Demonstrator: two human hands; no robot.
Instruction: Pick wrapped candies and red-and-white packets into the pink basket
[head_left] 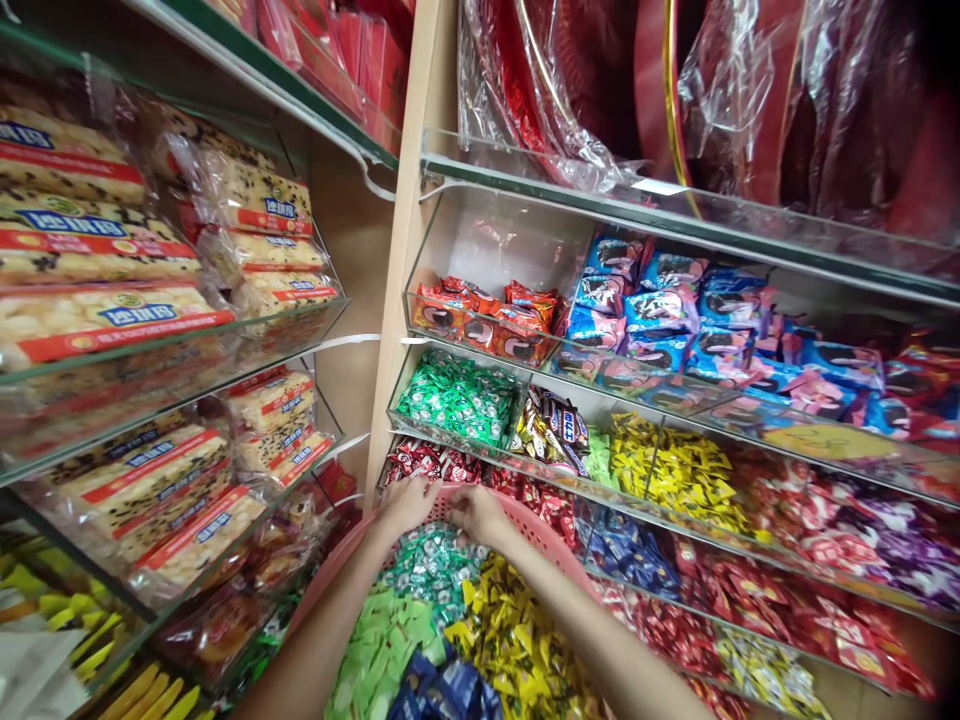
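The basket (551, 545) stands before the shelves, the left hand (409, 503) and right hand (480, 517) side by side at its far rim. In it, one heap of candies (435, 568) lies farthest, one left, one right, one between these, nearest. Packaged cakes (112, 225) fill the left shelves (270, 85); a post (411, 150) parts these from the right shelves (525, 193), where wrapped goods (562, 90) sit above snack packets (660, 305), then loose sweets (671, 470) below.
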